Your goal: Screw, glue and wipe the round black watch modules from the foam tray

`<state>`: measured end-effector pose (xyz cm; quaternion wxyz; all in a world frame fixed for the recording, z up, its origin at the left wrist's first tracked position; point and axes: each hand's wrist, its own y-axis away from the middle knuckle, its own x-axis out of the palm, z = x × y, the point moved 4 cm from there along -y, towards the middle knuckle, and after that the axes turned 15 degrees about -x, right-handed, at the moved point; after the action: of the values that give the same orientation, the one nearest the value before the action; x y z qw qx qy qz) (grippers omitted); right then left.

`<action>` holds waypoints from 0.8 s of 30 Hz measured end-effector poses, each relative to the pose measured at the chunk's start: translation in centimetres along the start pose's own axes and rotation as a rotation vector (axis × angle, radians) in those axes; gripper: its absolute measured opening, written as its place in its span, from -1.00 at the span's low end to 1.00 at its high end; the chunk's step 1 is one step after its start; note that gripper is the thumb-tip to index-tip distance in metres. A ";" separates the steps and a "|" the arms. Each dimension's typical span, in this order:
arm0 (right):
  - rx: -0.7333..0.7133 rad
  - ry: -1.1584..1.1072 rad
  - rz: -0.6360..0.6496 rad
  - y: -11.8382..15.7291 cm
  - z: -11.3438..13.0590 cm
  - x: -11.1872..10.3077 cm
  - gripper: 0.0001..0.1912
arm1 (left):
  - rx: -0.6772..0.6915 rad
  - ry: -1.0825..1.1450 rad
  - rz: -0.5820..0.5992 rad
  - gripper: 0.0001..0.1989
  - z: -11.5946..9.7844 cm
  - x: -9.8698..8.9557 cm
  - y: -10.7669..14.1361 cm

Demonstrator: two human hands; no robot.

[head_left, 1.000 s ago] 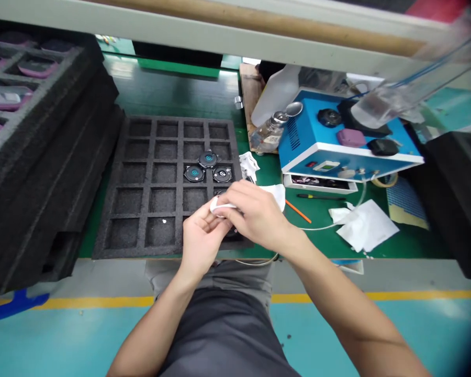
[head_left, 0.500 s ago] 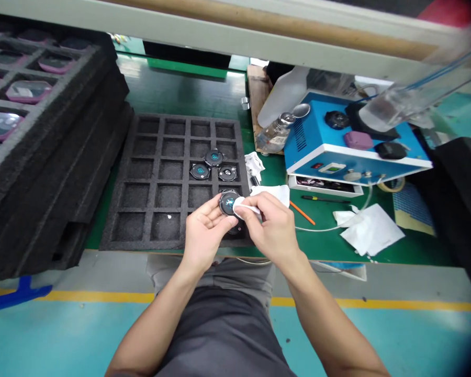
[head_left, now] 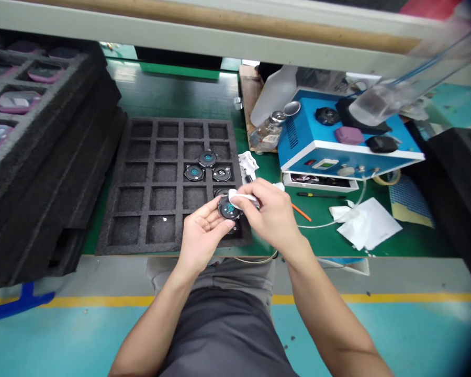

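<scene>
My left hand (head_left: 204,230) grips a round black watch case (head_left: 228,209) by its edge, with a teal ring mark on the face turned up to me. Pinched in my right hand (head_left: 269,212) is a folded white wipe (head_left: 240,198), its tip touching the upper part of that face. Both hands are above the right front part of a black foam tray (head_left: 144,209). Several similar round cases lie in the tray, among them one with a teal mark (head_left: 208,158) that rests across a divider. Others are partly hidden under my hands.
Stacked foam trays (head_left: 55,173) with pink-framed pieces stand at left. Behind my right hand is a blue machine (head_left: 317,141) with a glass bottle (head_left: 267,133) beside it. White wipes (head_left: 371,222), an orange stick (head_left: 301,212) and a black pen (head_left: 320,195) lie at right.
The wipe has moved from the right side of the watch case's face to its upper part. More of the teal mark shows. The whole view has shifted slightly.
</scene>
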<state>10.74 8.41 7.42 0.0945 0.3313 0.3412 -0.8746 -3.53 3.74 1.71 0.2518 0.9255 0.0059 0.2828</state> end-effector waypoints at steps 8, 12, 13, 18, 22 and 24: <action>-0.117 0.083 0.115 -1.1 -0.7 0.4 -0.88 | 0.017 -0.020 -0.008 -0.43 -0.2 0.2 0.2; 0.015 0.113 0.059 1.4 -2.3 -1.9 -0.90 | 0.034 0.001 -0.022 -0.46 -0.3 0.1 0.2; 0.036 0.096 0.033 1.9 -2.5 -2.3 -0.90 | 0.031 0.000 -0.022 -0.45 -0.3 0.2 0.2; 0.041 -0.010 -0.048 2.2 -1.7 -2.8 -0.89 | 0.009 0.002 -0.026 -0.40 -0.1 0.1 0.1; 0.031 -0.126 0.008 1.8 -1.4 -1.6 -0.89 | 0.014 -0.018 -0.022 -0.37 0.0 0.1 0.1; 0.059 -0.193 0.027 1.8 -1.4 -1.0 -0.90 | 0.029 -0.041 -0.016 -0.37 -0.1 0.2 0.3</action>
<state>12.95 7.91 6.36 0.1288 0.2526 0.2999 -0.9109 -3.47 3.55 1.96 0.2405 0.9346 0.0122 0.2619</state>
